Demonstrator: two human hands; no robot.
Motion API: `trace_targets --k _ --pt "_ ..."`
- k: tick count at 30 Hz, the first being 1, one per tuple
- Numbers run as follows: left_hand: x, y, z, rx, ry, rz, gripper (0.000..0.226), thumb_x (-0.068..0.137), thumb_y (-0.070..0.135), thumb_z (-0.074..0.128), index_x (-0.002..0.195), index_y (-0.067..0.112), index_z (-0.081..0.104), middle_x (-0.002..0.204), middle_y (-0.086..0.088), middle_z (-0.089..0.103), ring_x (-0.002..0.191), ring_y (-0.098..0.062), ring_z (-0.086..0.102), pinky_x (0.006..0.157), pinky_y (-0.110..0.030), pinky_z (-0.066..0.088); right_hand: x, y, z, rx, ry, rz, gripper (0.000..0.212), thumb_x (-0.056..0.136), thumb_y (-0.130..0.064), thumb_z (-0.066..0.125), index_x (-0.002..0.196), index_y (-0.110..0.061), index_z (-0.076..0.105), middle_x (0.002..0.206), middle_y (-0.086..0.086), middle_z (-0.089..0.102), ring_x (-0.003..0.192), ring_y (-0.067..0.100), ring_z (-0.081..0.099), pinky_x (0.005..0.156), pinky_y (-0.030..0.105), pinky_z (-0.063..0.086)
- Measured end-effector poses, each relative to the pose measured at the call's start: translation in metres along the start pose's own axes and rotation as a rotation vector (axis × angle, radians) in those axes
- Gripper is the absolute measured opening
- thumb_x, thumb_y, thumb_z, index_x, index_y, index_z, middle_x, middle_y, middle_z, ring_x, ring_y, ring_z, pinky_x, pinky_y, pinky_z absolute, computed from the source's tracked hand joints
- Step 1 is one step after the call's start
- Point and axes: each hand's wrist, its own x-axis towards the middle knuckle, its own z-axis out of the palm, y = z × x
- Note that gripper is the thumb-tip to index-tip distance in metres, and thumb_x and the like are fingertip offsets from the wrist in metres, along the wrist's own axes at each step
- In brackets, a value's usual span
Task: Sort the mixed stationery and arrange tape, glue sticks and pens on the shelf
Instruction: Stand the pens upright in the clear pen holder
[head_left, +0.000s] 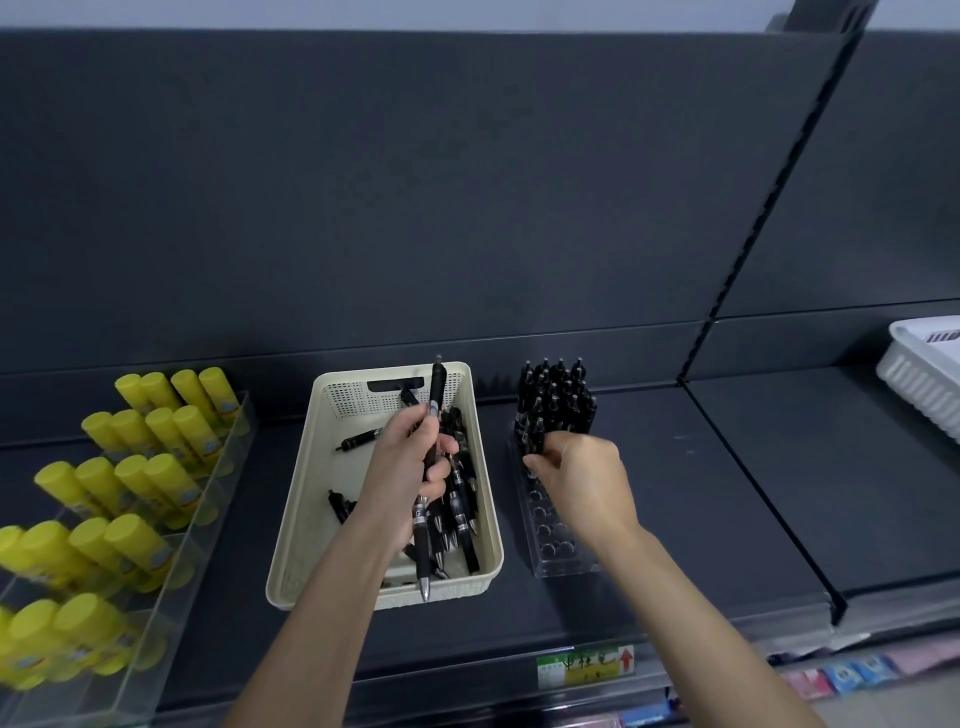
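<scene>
A cream basket on the dark shelf holds several loose black pens. Over it, my left hand grips a bunch of black pens; one of them sticks up above my fingers. To the right stands a clear pen holder with several black pens upright in its far rows. My right hand is at the holder's middle, its fingers pinching a black pen over the holes. Yellow glue sticks fill a clear tiered rack at the left.
A white ribbed basket sits at the right edge on the adjoining shelf. A dark back panel rises behind everything. A price label is on the shelf's front lip, and coloured packets show on a lower level.
</scene>
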Motion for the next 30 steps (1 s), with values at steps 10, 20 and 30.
trace_targets --k 10,20,30 --pt "-0.008 0.001 0.004 0.0 -0.069 0.067 0.009 0.096 0.0 0.047 0.091 0.006 0.053 0.08 -0.009 0.065 0.053 -0.009 0.046 0.04 -0.016 0.034 -0.009 -0.001 -0.012 0.178 0.089 0.074 0.019 0.08 -0.027 0.075 0.089 -0.012 0.067 0.077 -0.003 0.067 0.074 0.014 0.063 0.07 0.033 0.055" --pt "-0.021 0.011 0.028 0.292 -0.393 0.182 0.01 0.099 0.011 0.046 0.102 0.007 0.055 0.089 -0.003 0.069 0.057 -0.012 0.051 0.045 -0.02 0.035 -0.004 -0.036 -0.043 0.884 -0.012 0.115 0.02 0.084 -0.015 0.07 0.076 0.003 0.064 0.078 0.019 0.07 0.064 0.015 0.061 0.059 0.026 0.052" --pt "-0.012 0.009 0.024 0.342 -0.041 0.102 0.022 0.101 0.028 0.039 0.096 0.008 0.047 0.071 -0.004 0.06 0.044 -0.008 0.042 0.039 -0.019 0.027 -0.003 -0.01 -0.057 0.719 0.268 0.151 0.021 0.084 -0.019 0.069 0.074 -0.001 0.063 0.069 0.006 0.068 0.067 0.016 0.066 0.067 0.034 0.057"
